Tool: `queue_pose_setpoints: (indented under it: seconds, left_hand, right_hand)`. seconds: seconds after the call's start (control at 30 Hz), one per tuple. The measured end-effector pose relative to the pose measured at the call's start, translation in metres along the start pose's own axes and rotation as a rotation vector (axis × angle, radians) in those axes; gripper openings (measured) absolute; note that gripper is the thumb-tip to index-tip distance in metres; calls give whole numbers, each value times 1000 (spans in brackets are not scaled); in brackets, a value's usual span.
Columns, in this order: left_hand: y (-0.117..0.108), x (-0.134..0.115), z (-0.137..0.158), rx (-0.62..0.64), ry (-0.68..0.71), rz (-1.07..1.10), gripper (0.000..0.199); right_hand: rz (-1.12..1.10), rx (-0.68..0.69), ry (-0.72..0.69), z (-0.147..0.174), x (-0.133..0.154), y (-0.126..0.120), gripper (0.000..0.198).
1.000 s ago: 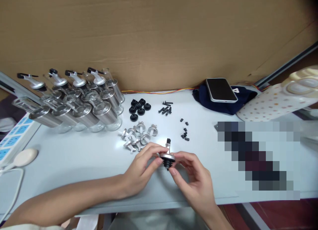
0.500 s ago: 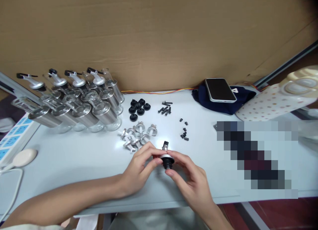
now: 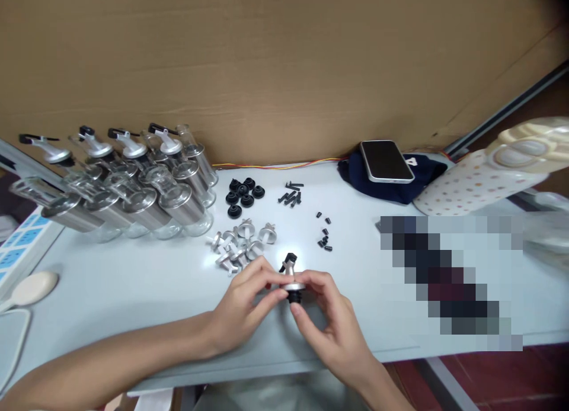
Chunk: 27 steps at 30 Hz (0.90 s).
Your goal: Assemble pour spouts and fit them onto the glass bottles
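Between my two hands, over the front part of the table, is a bottle pourer (image 3: 294, 287) with a black flip cap on its silver spout and a ribbed black stopper below. My left hand (image 3: 249, 295) pinches the rim of its silver disc from the left. My right hand (image 3: 331, 310) grips it from the other side, thumb at the foot of the black stopper. Just beyond my left hand lie several silver spout pieces (image 3: 242, 245). Behind those sit several black ribbed stoppers (image 3: 242, 190). Thin black levers (image 3: 291, 196) and tiny black caps (image 3: 325, 239) lie to their right.
Glass bottles with steel sleeves (image 3: 182, 204) crowd the left, several topped with pourers. A power strip (image 3: 18, 245) and a cream disc-shaped object (image 3: 35, 288) lie nearer. At right are a phone (image 3: 386, 161) on dark blue cloth (image 3: 351, 175), a dotted bottle (image 3: 471, 180) and a pixelated patch.
The pourer has been tilted more upright, so its spout and flip cap show more from the side. Both hands keep hold of it. The whole view has shifted slightly.
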State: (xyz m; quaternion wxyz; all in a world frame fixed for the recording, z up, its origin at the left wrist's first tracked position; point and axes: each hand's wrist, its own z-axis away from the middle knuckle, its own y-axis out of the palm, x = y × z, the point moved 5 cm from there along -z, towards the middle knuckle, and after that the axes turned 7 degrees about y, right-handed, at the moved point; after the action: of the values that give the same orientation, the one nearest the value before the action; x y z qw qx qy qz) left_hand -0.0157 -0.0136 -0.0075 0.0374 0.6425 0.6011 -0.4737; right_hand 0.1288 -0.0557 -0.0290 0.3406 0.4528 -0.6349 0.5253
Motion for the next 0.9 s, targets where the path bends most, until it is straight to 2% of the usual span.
queue_pose_setpoints:
  seconds: [0.17,0.3,0.37,0.43,0.53,0.63,0.67,0.73,0.8,0.9]
  left_hand:
    - [-8,-15,-7,100,319,-323,19]
    - [-14,-24,-17,201,482,-553,19]
    - [-30,-31,-29,191,501,-712,17]
    - [-59,-36,-46,147,393,-882,16]
    - [-122,-41,-67,62,130,-1047,26]
    - [-181,-38,-69,-90,-76,-1109,35]
    - [-192,-32,-67,-90,-111,-1115,36]
    - [-200,-17,-63,0,-114,-1104,41]
    - [-198,2,-58,89,-108,-1091,44]
    - [-192,29,-54,119,-148,-1081,46]
  right_hand:
    - [-79,-27,-63,-4,1,2,27]
    - [-54,-131,-55,-2,-5,-2,23]
    - [-23,-177,-48,-1,-8,-4,21]
    - [5,-197,-44,-1,-9,-6,19]
    - [44,-199,-47,-1,-8,-7,18]
    - [86,-220,-44,-1,-9,-8,14]
    - [95,-227,-49,-1,-10,-8,13]
    - [95,-236,-55,0,-11,-9,10]
    - [76,-242,-54,2,-12,-9,10]
    - [26,-249,-37,3,-13,-9,10]
